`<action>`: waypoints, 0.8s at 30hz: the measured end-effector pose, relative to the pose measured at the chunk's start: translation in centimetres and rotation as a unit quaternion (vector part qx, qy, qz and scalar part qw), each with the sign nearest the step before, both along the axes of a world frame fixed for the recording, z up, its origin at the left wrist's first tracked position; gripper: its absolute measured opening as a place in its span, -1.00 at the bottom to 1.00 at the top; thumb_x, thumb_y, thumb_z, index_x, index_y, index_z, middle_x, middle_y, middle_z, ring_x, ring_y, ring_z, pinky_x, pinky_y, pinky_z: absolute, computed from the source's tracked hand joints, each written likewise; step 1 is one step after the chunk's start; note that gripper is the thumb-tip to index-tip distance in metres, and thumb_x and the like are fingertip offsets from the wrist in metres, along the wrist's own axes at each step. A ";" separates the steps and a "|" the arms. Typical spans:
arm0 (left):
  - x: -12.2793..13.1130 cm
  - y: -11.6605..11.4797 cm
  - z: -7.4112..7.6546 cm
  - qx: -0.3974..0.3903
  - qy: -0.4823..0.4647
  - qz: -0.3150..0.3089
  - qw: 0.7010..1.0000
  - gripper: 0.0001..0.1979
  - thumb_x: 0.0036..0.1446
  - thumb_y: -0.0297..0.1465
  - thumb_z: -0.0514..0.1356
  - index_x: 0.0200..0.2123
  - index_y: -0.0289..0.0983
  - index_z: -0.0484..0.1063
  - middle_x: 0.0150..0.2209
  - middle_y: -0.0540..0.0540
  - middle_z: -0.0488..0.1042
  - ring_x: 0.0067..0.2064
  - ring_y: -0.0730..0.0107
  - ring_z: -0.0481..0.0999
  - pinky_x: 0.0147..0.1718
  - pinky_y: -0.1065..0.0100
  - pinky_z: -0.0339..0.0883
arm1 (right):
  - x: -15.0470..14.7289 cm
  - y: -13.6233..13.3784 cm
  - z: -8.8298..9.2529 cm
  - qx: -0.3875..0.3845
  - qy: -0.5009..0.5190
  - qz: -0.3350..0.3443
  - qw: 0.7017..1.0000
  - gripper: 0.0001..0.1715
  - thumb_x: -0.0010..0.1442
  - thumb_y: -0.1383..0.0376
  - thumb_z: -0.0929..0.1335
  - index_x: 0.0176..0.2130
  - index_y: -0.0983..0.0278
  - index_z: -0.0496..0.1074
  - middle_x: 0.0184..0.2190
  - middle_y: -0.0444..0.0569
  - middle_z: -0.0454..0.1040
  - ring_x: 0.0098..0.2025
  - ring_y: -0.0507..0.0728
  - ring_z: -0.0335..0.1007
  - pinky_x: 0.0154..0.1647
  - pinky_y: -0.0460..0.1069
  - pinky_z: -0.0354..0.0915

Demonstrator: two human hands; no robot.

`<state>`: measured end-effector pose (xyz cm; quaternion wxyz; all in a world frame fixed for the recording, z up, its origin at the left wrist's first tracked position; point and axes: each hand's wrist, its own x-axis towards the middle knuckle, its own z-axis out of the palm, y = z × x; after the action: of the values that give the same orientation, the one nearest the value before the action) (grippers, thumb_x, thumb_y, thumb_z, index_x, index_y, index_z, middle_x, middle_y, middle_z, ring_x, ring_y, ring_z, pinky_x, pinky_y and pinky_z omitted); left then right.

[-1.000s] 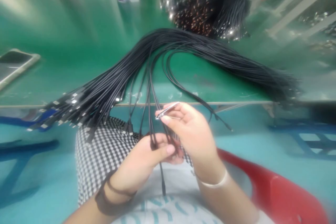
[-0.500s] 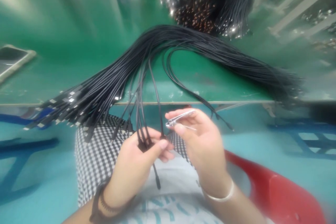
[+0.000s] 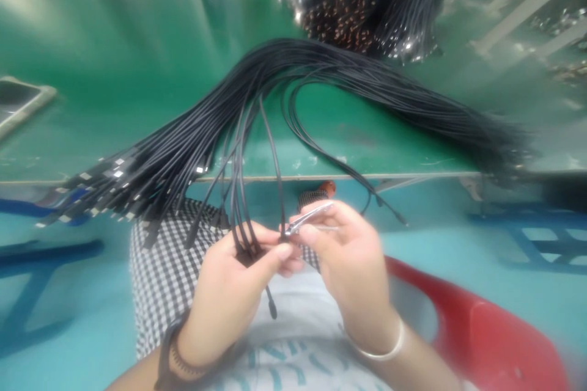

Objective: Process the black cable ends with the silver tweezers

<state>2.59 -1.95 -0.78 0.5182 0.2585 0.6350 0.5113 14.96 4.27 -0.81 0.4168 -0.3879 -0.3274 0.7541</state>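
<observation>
Several black cables (image 3: pixel 239 195) hang from the bench edge into my left hand (image 3: pixel 243 269), which is closed around their ends. One cable (image 3: pixel 277 186) stands apart from the others, its end pinched between my left thumb and fingers. A black cable tip pokes out below the hand. My right hand (image 3: pixel 353 256) is closed on a silver nail clipper (image 3: pixel 310 217). The clipper's jaws are at the single cable, just above my left thumb; whether they bite on it I cannot tell. A large bundle of black cables (image 3: pixel 293 55) arches over the bench, its plug ends spread at the left.
The green bench (image 3: pixel 137 73) ends just beyond my hands. A phone-like device (image 3: pixel 21 104) lies at the left, and more cable bundles (image 3: pixel 348 12) with shiny ends lie at the back. A red chair (image 3: pixel 481 330) and blue stool frames stand below.
My right hand has moved slightly left and down, bringing the nail clipper from beside the single cable up against it. My left hand keeps its hold on the cables.
</observation>
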 end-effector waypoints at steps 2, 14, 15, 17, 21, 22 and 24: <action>0.1 -0.1 -0.1 -0.005 -0.005 0.001 1.000 -0.91 0.06 -0.44 0.36 -0.40 -0.28 0.50 -0.50 -0.05 0.66 -0.46 0.32 0.66 -0.41 0.42 0.56 | 0.1 0.0 0.0 0.002 -0.004 0.002 1.000 -0.84 0.04 0.44 0.53 -0.35 0.22 0.55 -0.42 -0.17 0.62 -0.41 -0.01 0.57 -0.36 -0.17 0.52; 0.3 0.0 -0.4 -0.033 0.018 0.012 0.999 -0.87 0.03 -0.39 0.37 -0.37 -0.28 0.49 -0.52 -0.07 0.65 -0.45 0.29 0.66 -0.40 0.40 0.56 | 0.6 0.4 -0.4 0.017 0.062 0.005 0.998 -0.84 0.08 0.42 0.51 -0.30 0.20 0.53 -0.37 -0.17 0.61 -0.19 0.11 0.63 -0.20 -0.07 0.54; 0.3 0.0 -0.4 -0.035 0.022 0.014 0.999 -0.87 0.03 -0.39 0.38 -0.37 -0.28 0.49 -0.52 -0.06 0.65 -0.45 0.29 0.66 -0.40 0.41 0.55 | 0.7 0.5 -0.4 0.023 0.074 0.018 0.997 -0.84 0.08 0.42 0.50 -0.29 0.20 0.54 -0.35 -0.16 0.61 -0.16 0.12 0.62 -0.19 -0.06 0.53; 0.4 0.0 -0.3 -0.037 0.026 0.023 0.999 -0.86 0.01 -0.40 0.39 -0.38 -0.28 0.49 -0.51 -0.04 0.65 -0.46 0.31 0.66 -0.42 0.43 0.55 | 0.9 0.6 -0.3 0.032 0.086 0.039 0.995 -0.85 0.09 0.40 0.50 -0.29 0.19 0.54 -0.32 -0.15 0.62 -0.11 0.14 0.60 -0.17 -0.04 0.53; 0.4 0.3 -0.1 -0.038 0.031 0.023 0.999 -0.87 0.00 -0.42 0.39 -0.43 -0.27 0.49 -0.53 0.00 0.62 -0.49 0.37 0.63 -0.44 0.45 0.51 | 0.7 0.3 -0.1 0.056 0.071 0.068 0.994 -0.83 0.08 0.34 0.51 -0.27 0.15 0.52 -0.28 -0.13 0.63 -0.11 0.16 0.58 -0.23 0.00 0.53; 0.3 0.3 -0.1 -0.038 0.027 0.009 0.999 -0.88 0.01 -0.42 0.38 -0.43 -0.27 0.48 -0.53 0.00 0.61 -0.48 0.37 0.62 -0.43 0.45 0.51 | 0.8 0.3 -0.1 0.072 0.045 0.069 0.994 -0.83 0.09 0.32 0.51 -0.27 0.15 0.51 -0.27 -0.13 0.63 -0.15 0.15 0.59 -0.26 0.00 0.53; 0.0 0.2 -0.2 -0.040 -0.001 -0.041 0.998 -0.89 0.09 -0.38 0.34 -0.39 -0.27 0.49 -0.50 -0.02 0.62 -0.45 0.35 0.63 -0.40 0.41 0.51 | 1.1 0.7 0.0 0.147 -0.070 0.033 0.986 -0.85 0.12 0.30 0.49 -0.24 0.15 0.50 -0.26 -0.10 0.63 -0.21 0.15 0.59 -0.24 0.04 0.52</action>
<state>2.57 -1.76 -0.93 0.5496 0.2630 0.6428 0.4643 16.09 4.93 -0.85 0.4198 -0.3630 -0.4755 0.6826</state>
